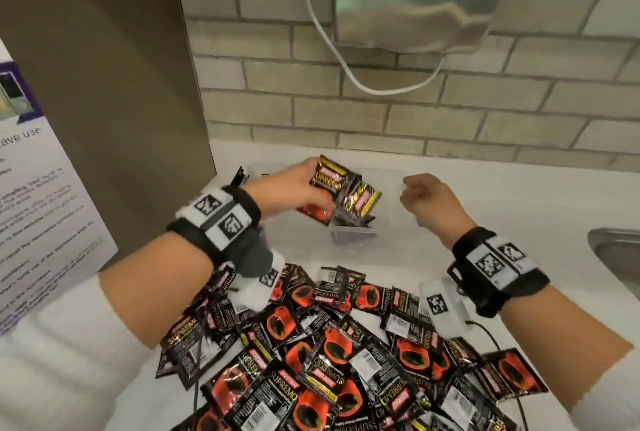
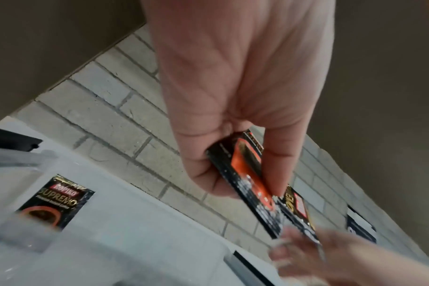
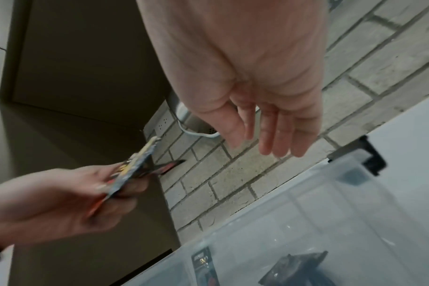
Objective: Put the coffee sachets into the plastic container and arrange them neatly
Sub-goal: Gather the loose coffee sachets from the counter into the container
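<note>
Several coffee sachets (image 1: 341,193) pinched in left hand (image 1: 291,188), held above the plastic container (image 1: 391,222); right hand (image 1: 427,200) empty, fingers relaxed, just beside them over the container. A few sachets already lie inside; most remain in the pile (image 1: 339,354) on the bench (image 1: 519,195). Step looks like loading a batch. Next: lower it in flat, square edges against the container wall. Room: cabinet panel (image 1: 104,84) near on the left, sink (image 1: 616,250) right, container interior mostly free.
</note>
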